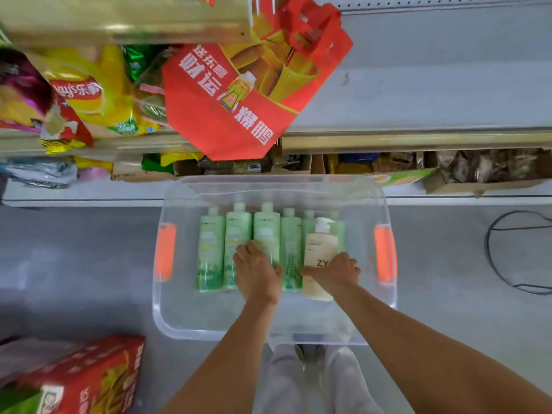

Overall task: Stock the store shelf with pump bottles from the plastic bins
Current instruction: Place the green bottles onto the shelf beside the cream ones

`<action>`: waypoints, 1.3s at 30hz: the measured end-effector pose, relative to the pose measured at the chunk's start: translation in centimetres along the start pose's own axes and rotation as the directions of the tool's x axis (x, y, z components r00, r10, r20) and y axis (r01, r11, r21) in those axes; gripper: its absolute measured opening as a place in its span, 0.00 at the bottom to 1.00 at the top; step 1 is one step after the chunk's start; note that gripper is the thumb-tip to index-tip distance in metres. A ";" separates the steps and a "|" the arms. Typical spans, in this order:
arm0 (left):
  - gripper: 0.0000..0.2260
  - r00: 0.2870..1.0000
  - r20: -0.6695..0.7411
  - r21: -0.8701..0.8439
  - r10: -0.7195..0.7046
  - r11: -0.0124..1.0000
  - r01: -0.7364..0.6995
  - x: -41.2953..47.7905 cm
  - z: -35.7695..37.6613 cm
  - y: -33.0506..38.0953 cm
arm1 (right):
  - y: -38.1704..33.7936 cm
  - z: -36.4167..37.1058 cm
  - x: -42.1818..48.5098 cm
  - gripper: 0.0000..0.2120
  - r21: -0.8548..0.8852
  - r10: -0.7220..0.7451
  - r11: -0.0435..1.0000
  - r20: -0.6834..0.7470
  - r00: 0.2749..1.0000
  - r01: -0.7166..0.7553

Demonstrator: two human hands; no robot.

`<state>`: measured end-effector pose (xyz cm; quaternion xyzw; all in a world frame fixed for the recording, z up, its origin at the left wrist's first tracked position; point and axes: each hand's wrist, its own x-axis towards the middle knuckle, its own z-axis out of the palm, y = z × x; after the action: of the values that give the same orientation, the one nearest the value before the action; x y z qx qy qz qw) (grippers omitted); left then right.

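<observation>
A clear plastic bin (179,318) with orange handles stands on the floor below me. Several green bottles (210,249) lie side by side in it, caps toward the shelf. A cream pump bottle (319,249) marked ZY lies on top of the right-hand green ones. My left hand (257,273) rests fingers down on a green bottle in the middle of the row; whether it grips the bottle is unclear. My right hand (334,273) is closed around the lower body of the cream pump bottle. The grey store shelf (433,94) above the bin is bare on its right half.
A red gift bag (239,94) and snack bags (89,91) fill the shelf's left half. Cardboard boxes (478,171) of goods sit on the lowest shelf behind the bin. A red carton (89,377) lies at the lower left. A black wire stand (519,252) is on the floor at right.
</observation>
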<state>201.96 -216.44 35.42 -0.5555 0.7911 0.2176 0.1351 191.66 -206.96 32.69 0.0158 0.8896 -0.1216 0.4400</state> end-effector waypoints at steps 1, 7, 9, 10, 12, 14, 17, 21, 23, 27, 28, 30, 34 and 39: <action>0.32 1.000 -0.015 -0.010 0.013 1.000 -0.013 -0.4 0.3 0.0 | 0.0 0.4 0.0 0.47 0.037 0.001 0.999 -0.011 1.000 0.000; 0.33 0.999 -0.021 -0.106 -0.028 0.994 0.025 0.6 0.3 -0.1 | 0.0 1.5 -0.1 0.40 0.197 -0.041 0.980 0.029 0.999 0.034; 0.31 1.000 0.006 -0.026 -0.004 1.000 0.004 0.9 0.3 0.1 | 0.2 1.4 -0.2 0.42 0.178 -0.058 0.983 0.045 0.997 0.049; 0.30 1.000 0.003 -0.012 -0.003 1.000 0.003 1.0 0.3 0.3 | 0.4 1.3 -0.2 0.43 0.166 -0.064 0.985 0.051 0.997 0.055; 0.29 0.999 -0.025 -0.017 -0.025 1.000 0.024 0.9 0.5 0.6 | 0.7 1.1 -0.3 0.44 0.144 -0.075 0.987 0.058 0.996 0.066; 0.31 0.998 -0.066 -0.023 -0.007 1.000 0.005 0.4 0.8 0.6 | 1.0 0.9 -0.4 0.44 0.142 -0.083 0.987 0.061 0.995 0.074; 0.34 0.994 -0.104 -0.105 0.040 0.993 -0.051 -0.2 1.2 0.3 | 1.3 0.8 -0.6 0.44 0.146 -0.096 0.985 0.053 0.994 0.087; 0.35 0.998 -0.048 -0.186 -0.036 0.982 0.026 1.1 0.4 0.2 | 1.6 0.8 -0.9 0.41 0.161 -0.124 0.980 0.047 0.991 0.115; 0.31 0.999 -0.009 -0.100 -0.046 0.994 0.045 1.6 0.2 0.3 | 1.7 0.8 -0.9 0.40 0.172 -0.116 0.979 0.049 0.992 0.106; 0.30 0.999 -0.003 -0.080 -0.037 0.996 0.037 1.3 0.6 1.0 | 1.6 0.6 -1.0 0.40 0.196 -0.083 0.978 0.068 0.994 0.068; 0.31 1.000 0.014 -0.130 -0.026 0.991 0.028 1.1 0.9 1.1 | 1.6 0.5 -1.1 0.39 0.202 -0.082 0.977 0.070 0.994 0.066; 0.32 0.997 0.072 -0.220 -0.007 0.975 0.022 0.9 1.2 1.3 | 1.6 0.5 -1.3 0.37 0.222 -0.084 0.973 0.067 0.994 0.068; 0.34 0.965 0.260 -0.303 -0.028 0.947 0.108 2.1 0.1 0.5 | 1.4 -0.3 -2.2 0.35 0.275 -0.089 0.959 0.080 0.993 0.064; 0.36 0.945 0.325 -0.455 0.030 0.881 0.128 1.4 -3.9 0.1 | 1.2 -3.0 -4.9 0.35 0.329 -0.166 0.933 0.045 0.985 0.143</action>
<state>201.46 -219.48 38.20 -0.5485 0.6673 0.4870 0.1294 192.52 -204.73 38.09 0.0137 0.8394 -0.3012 0.4521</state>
